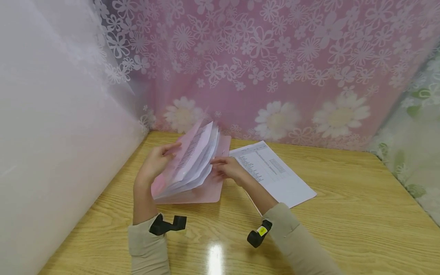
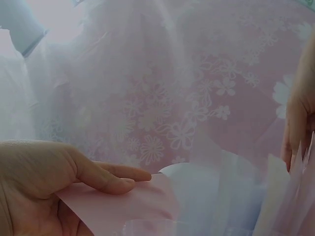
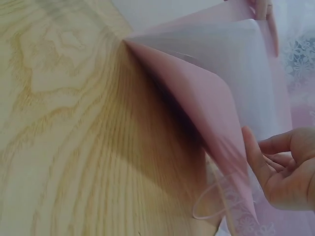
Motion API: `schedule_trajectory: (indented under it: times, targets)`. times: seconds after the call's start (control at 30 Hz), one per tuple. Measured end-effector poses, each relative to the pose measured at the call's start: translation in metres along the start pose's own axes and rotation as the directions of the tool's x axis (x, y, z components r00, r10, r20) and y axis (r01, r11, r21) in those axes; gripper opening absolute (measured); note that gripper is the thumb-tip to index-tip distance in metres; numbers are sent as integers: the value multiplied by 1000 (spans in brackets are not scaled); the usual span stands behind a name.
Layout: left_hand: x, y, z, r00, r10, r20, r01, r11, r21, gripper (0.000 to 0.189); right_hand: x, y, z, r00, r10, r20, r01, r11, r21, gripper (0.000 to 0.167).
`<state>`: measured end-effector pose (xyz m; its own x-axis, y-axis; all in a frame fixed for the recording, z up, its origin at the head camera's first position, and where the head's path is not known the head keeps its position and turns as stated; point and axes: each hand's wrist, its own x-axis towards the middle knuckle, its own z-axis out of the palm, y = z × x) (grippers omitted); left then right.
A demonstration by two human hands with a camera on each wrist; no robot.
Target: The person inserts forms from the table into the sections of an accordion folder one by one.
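While my left hand (image 1: 153, 165) pinches the pink folder (image 1: 210, 193) by its raised cover, thumb on one face and fingers on the other, my right hand (image 1: 232, 169) is at the folder's right side. Fingers there slightly bent, touching the edges by the sheets (image 1: 194, 170); can't tell if they grip anything. Folder sits left of centre in the head view, on the desk (image 1: 361, 217), sheets fanned between the covers. Printed stack (image 1: 275, 173) lies flat just right of it, partly behind my right forearm. Right wrist view: thin clear loop (image 3: 199, 204) near bottom centre, beside the cover edge. Pink floral curtain (image 1: 240, 53) across the top of the head view. Black mounts (image 1: 255, 238) on both sleeves (image 1: 290, 233), bottom of frame.
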<state>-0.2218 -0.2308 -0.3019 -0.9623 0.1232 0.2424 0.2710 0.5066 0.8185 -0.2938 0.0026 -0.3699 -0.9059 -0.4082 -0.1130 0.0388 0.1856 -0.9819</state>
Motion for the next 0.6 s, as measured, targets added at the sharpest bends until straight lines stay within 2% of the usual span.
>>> schedule_trajectory:
  times: [0.1,0.23,0.43,0.6]
  targets:
    - [0,0,0,1000,-9,2,9,1000,-4,37,-4,1,-14,999,-44,30,43,998,39,30]
    - [1,1,0,1000,-18,1,18,1000,2,38,-13,2,-36,996,-85,31,84,996,38,32]
    - [0,1,0,1000,-16,6,16,1000,-16,40,-29,3,-70,993,-104,-52,104,995,-7,33]
    - [-1,0,1,1000,-7,6,7,1000,-21,40,-42,10,-99,982,-123,-140,118,992,-45,32]
